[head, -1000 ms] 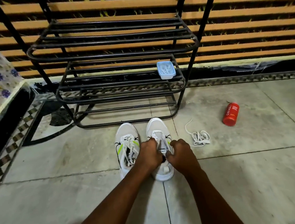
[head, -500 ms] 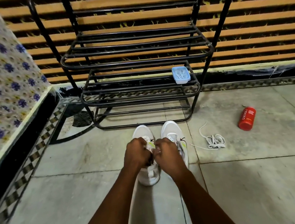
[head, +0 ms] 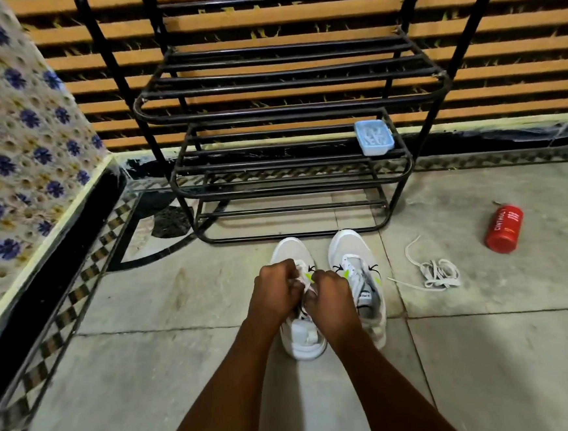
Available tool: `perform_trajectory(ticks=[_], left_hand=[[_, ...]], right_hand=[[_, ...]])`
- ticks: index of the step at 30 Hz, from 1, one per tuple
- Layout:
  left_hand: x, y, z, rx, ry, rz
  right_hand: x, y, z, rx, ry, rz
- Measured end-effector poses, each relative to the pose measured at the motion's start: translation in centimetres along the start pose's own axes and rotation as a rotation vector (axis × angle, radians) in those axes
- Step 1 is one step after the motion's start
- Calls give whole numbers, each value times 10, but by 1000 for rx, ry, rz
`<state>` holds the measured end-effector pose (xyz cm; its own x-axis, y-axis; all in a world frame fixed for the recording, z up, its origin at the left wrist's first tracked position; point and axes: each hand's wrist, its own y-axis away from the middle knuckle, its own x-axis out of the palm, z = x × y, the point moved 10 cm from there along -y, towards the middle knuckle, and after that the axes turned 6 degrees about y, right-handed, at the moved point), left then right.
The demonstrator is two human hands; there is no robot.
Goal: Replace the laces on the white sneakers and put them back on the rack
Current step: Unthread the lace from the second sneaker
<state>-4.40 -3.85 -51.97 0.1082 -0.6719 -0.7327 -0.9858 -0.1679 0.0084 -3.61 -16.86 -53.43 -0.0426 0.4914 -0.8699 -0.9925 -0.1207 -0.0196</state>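
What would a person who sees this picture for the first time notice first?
The left hand and right hand pinch the lace of the left sneaker at the centre, with the right sneaker beside it. Behind them stands the black rack; on the floor to the right lie a loose lace and a red bottle.

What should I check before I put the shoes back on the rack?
1. Is the lace on the left sneaker tied: cannot tell; left hand and right hand grip it.
2. Is the right sneaker laced: ok.
3. Room on the rack: ok; only a blue box sits at one shelf's right end.
4. Are the loose laces picked up: not ok; on the floor.
5. Is the red bottle out of the way: ok.
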Motion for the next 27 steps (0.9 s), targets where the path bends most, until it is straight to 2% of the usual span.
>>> perform_trajectory(ticks=[9,12,13,14,17,21,24,27], left_hand=[[0,4,34,-227,416,-156],[5,14,73,-548,637,-284],[9,17,80,-626,674,-296],[9,15,81,-633,644,-294],[-2,-1,53,-440,511,-228],[-2,-11,14,-132,357,-39],[4,-9,9,-49,274,44],[5,-10,0,14,247,56]], right_hand=[[0,7,-7,24,-134,-100],[3,7,-10,46,-155,-123],[3,7,-11,51,-160,-127],[3,6,-13,56,-168,-134],[4,5,-16,70,-170,-126],[4,2,-13,72,-128,-95],[4,1,-9,40,-84,-74],[5,2,-7,19,-55,-51]])
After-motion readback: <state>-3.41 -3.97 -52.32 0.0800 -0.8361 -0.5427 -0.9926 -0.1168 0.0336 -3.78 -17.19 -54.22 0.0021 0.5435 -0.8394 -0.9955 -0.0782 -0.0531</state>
